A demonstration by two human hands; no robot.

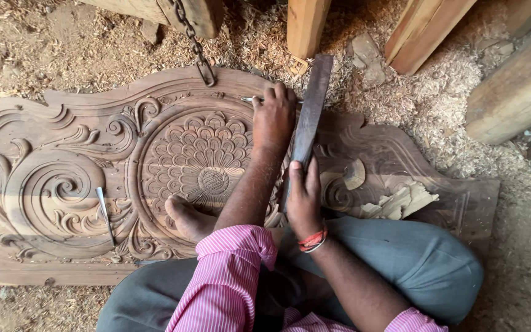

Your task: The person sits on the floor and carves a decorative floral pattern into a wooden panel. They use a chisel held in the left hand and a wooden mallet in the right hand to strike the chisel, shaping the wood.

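Left hand (273,117) clamped around a slim metal chisel (248,99), tip poking out at 9 o'clock from the knuckles, pressed onto the carved wooden panel (62,178) just at 1 o'clock of the round flower medallion (201,161). Right hand (304,200) wrapped shut on the lower end of a long flat wooden mallet (312,104), blade-shaped and dark, rising toward 12 o'clock and passing just beside the left hand at its 3 o'clock side. Red thread band (313,241) around the right wrist. Pink striped sleeves (228,280) rolled above both forearms.

Panel lying flat on the floor, spread from 9 o'clock to 3 o'clock, cut with scrolls, leaves and a big spiral at 9 o'clock of the medallion. Bare foot (187,218) resting on the panel at 6 o'clock of the medallion, touching the carving. Second chisel (104,212) lying loose on the panel, well apart from both hands, at 8 o'clock of the medallion. Pale wood chips (401,201) heaped on the panel's right part, at 3 o'clock of the right hand. Grey trousers (413,258) folded at 5 o'clock.

Sawdust and shavings (450,104) all over the floor around the panel. Metal chain (196,46) hanging from a timber at 12 o'clock, lower link touching the panel's top edge. Several wooden beams (517,92) standing and lying from 12 to 2 o'clock.
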